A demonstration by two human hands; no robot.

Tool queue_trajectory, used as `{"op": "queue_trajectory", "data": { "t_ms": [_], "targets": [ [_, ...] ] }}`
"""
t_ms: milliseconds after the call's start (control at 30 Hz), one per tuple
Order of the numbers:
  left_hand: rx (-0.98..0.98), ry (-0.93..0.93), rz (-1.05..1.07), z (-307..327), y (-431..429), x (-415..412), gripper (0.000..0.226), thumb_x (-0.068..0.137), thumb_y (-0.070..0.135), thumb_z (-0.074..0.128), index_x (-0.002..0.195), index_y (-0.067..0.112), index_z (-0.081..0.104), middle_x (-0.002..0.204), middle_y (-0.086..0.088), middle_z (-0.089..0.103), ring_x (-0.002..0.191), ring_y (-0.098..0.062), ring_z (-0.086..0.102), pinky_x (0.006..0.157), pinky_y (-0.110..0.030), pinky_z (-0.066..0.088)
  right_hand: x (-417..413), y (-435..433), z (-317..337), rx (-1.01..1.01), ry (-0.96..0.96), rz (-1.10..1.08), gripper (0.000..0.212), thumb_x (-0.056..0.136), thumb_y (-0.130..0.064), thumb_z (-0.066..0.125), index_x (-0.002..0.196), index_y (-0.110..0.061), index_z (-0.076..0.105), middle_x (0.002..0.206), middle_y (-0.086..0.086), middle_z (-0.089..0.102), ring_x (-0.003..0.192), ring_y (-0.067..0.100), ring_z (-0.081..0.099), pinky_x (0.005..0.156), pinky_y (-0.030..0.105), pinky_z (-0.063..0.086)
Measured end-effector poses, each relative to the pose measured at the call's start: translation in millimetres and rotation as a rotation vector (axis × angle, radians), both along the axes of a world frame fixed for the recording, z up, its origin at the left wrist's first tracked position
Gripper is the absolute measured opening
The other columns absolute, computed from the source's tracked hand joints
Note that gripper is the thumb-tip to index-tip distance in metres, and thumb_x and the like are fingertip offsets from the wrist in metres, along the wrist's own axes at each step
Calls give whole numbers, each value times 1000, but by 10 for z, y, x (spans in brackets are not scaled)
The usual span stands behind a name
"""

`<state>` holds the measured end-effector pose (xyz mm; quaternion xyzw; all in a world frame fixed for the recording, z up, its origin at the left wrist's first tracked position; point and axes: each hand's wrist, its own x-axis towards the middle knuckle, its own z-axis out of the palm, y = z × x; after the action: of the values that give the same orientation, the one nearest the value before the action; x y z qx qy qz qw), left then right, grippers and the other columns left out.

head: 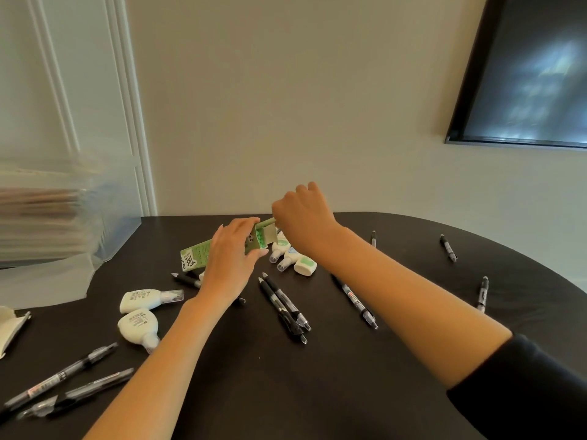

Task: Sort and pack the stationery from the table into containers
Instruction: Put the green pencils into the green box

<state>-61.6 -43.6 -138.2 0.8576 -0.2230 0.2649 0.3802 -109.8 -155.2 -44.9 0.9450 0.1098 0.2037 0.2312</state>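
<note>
Left hand [232,258] grips the open green box [193,257], tilted mouth-up over the table [317,376]. Right hand [301,214] pinches a green pencil [268,222] at the box mouth, where green ends already show inside. Not far along, I judge: this one sort is nearly boxed, but black pens [282,308] lie loose in front and to both sides of the box, correction tapes [298,260] sit unpacked just right of it, and the clear bin [63,211] stands well left, contents blurred.
</note>
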Motion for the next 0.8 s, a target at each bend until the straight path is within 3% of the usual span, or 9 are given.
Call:
{"op": "queue_trajectory", "data": {
  "t_ms": [67,133,233,333,400,567,733,800],
  "targets": [
    [-62,-9,4,17,17,2,49,80,10,69,126,8,53,122,-6,55,115,-24,50,105,-40,36,13,-45,29,150,-13,22,7,94,-14,50,98,-14,55,78,1,46,81,24,46,76,29,33],
    [-105,-13,16,32,28,-4,48,80,8,69,125,8,54,121,-6,55,112,-23,51,98,-33,40,16,-91,20,413,45,54,17,93,-18,54,104,-7,59,85,7,56,83,28,54,70,29,38],
    [-126,-15,31,49,22,-14,49,80,9,69,127,8,52,121,-6,54,111,-21,51,94,-30,39,39,-126,-67,788,47,213,17,91,-13,57,102,-3,64,92,14,67,82,26,61,73,31,47],
    [-156,-7,28,64,12,-38,48,81,10,69,126,9,52,120,-6,54,110,-21,51,94,-30,40,86,-119,-171,1069,-29,340,12,89,-4,57,92,1,67,74,11,67,58,11,55,62,15,45],
    [-166,-19,5,67,8,-52,47,80,9,69,124,10,54,118,-5,55,109,-21,52,93,-30,42,117,-88,-232,1233,-32,359,9,87,-2,59,88,1,68,70,10,64,52,2,53,56,10,43],
    [-209,-46,7,131,-2,-82,49,79,10,70,125,7,53,118,-7,55,107,-20,53,92,-32,44,152,-53,-321,1538,-95,418,2,86,-3,62,86,-5,63,67,1,61,58,9,59,62,18,52],
    [-206,-110,-18,229,-44,-154,49,77,12,73,122,8,56,114,-6,58,106,-21,55,93,-35,46,144,-50,-252,1506,-20,448,6,82,-3,65,78,-5,69,81,9,66,75,16,62,73,28,53],
    [-229,-127,-1,332,-36,-185,49,76,16,74,121,7,56,113,-6,58,105,-20,55,92,-34,46,138,-105,-204,1680,-58,475,18,83,3,57,75,-9,67,81,7,65,76,15,60,74,27,52]
  ]
}}
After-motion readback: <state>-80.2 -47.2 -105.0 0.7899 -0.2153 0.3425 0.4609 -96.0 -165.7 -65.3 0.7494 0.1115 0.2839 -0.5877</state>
